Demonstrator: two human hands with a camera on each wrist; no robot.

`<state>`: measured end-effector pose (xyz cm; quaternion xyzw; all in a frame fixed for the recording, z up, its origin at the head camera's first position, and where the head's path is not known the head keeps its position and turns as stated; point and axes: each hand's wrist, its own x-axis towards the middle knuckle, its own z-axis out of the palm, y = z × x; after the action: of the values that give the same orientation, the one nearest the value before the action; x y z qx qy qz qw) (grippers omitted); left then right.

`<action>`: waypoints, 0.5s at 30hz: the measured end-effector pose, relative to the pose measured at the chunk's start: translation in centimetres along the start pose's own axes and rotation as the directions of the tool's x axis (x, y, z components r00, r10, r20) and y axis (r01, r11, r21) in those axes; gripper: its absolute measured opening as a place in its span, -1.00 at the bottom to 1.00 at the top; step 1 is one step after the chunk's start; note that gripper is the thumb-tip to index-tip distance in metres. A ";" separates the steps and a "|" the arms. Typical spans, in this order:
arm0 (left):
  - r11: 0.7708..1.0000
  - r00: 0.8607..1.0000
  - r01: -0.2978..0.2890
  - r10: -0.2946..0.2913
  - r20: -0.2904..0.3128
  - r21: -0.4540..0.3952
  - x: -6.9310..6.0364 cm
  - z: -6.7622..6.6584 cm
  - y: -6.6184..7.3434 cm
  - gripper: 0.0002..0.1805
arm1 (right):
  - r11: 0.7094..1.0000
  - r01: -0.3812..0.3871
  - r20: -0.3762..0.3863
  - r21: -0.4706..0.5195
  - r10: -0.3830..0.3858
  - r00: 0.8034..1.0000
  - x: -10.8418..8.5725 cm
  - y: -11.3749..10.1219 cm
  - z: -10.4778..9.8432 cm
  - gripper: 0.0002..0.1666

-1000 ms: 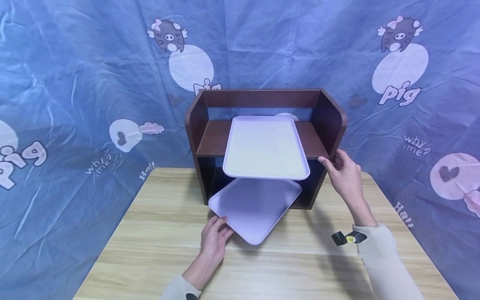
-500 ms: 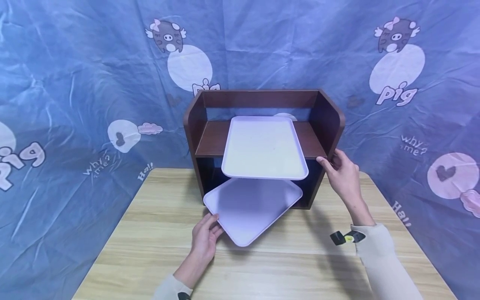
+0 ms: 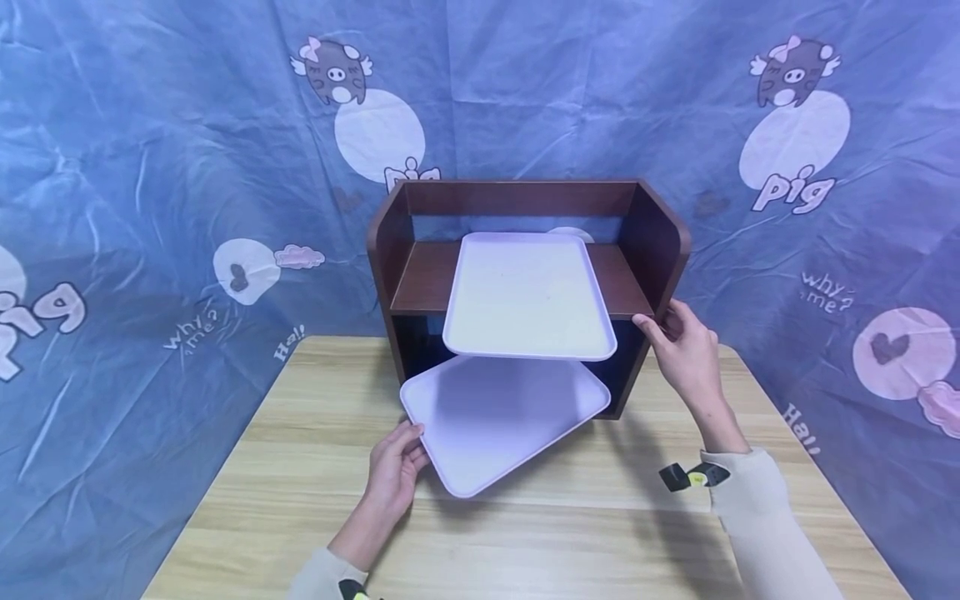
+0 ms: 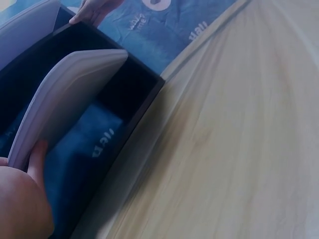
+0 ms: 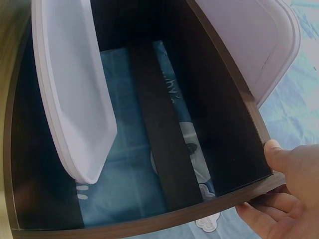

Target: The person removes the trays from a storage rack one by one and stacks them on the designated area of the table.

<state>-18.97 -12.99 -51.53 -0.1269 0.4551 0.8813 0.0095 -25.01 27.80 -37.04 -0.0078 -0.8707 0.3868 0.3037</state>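
My left hand (image 3: 393,467) pinches the near left edge of a pale lavender tray (image 3: 495,425), thumb on one face and fingers beneath. That tray sits askew at the lower compartment of a dark brown two-tier shelf (image 3: 517,197). In the right wrist view the lower tray (image 5: 79,89) hangs apart from the shelf's bottom board. Its far part is hidden beneath a second, whitish tray (image 3: 531,296), which rests on the upper board and juts out in front. My right hand (image 3: 688,354) grips the shelf's right side panel at the upper board's height, thumb on the front edge.
The shelf stands toward the back of a light wood-grain table (image 3: 315,417). Behind and beside it hangs a blue cloth (image 3: 187,167) with pig prints. A strap with a small black device (image 3: 693,477) is around my right wrist.
My left hand has moved left and slightly up, turning the lower tray so its near corner swings left. The right hand keeps its hold, and the shelf and upper tray stay put.
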 end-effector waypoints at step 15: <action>0.997 0.999 0.002 -0.006 0.048 0.079 0.7 -0.5 1.7 -0.60 | 1.000 -0.006 0.005 0.010 0.006 1.000 0.2 -0.1 -0.2 -0.43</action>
<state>-19.73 -14.50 -50.60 -0.1059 0.4891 0.8653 0.0274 -25.05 27.88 -36.79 -0.0077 -0.8696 0.3920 0.3003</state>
